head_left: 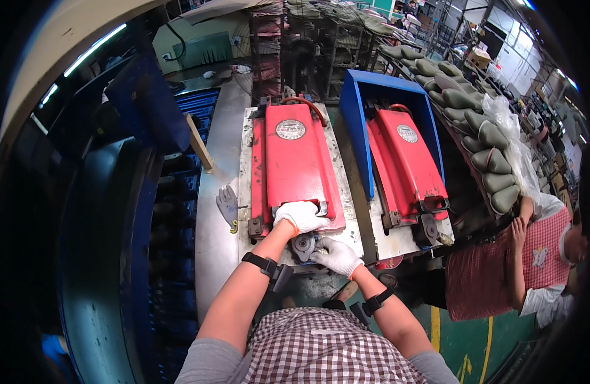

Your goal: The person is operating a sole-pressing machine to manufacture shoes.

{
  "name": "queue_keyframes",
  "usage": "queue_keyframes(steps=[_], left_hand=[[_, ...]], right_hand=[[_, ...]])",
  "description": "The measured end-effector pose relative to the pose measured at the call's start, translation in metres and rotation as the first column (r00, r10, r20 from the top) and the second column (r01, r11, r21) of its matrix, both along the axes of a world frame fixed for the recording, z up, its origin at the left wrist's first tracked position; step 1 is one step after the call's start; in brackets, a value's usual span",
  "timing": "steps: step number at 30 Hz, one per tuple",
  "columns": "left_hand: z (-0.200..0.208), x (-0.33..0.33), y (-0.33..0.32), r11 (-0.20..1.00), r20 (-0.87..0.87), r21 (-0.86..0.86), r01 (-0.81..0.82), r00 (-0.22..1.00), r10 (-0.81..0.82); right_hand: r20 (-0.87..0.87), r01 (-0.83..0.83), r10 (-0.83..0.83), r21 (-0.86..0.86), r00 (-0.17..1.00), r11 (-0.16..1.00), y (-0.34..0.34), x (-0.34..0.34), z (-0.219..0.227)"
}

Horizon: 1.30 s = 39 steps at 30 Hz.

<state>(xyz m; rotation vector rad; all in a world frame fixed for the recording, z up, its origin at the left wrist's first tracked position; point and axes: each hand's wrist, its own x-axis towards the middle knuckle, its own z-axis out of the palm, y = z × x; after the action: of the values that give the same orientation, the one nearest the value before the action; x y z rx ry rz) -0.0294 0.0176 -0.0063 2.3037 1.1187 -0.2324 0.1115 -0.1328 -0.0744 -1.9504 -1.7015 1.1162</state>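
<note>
A long red metal cover [298, 163] with a round silver plate lies on a pale machine bed in front of me. My left hand [300, 217], in a white knitted glove, is closed over its near end, beside a cut-out; some fingertips are hidden. Just below sits a round grey metal latch part [303, 244]. My right hand [338, 257], gloved in white too, touches the right side of that part with fingers bent together. Whatever lies between those fingers is too small to make out.
To the right stands a similar red unit [407, 160] under a blue hood [388, 83]. A grey glove [228, 206] lies on the metal table [212, 256] at left. Olive-green shoe-shaped pieces [490, 160] line a rack. Someone in a red checked apron [544, 256] is close by on the right.
</note>
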Motion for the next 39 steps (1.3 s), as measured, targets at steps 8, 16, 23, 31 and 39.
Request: queue_keyframes(steps=[8,16,23,31,39], left_hand=[[-0.003,0.001,0.001,1.0,0.055,0.031,0.005,0.998,-0.006],[0.003,0.003,-0.005,0.998,0.055,0.063,0.027,0.998,-0.031],[-0.014,-0.013,-0.022,0.957,0.262,0.288,-0.015,0.963,-0.064],[-0.05,-0.091,-0.075,0.728,0.549,0.573,-0.376,0.836,-0.001],[-0.17,-0.262,-0.154,0.367,0.569,0.261,-0.893,0.449,0.689]], right_hand=[[-0.139,0.091,-0.103,-0.086,0.985,0.992,0.006,0.005,-0.037],[-0.31,0.114,-0.152,-0.136,0.939,0.984,0.001,0.008,-0.04],[-0.071,0.056,-0.052,0.056,0.996,0.997,-0.006,-0.004,-0.016],[0.054,0.125,-0.13,0.094,0.99,0.988,-0.001,0.004,-0.029],[0.045,0.093,-0.1,0.123,0.994,0.988,-0.004,0.007,-0.03]])
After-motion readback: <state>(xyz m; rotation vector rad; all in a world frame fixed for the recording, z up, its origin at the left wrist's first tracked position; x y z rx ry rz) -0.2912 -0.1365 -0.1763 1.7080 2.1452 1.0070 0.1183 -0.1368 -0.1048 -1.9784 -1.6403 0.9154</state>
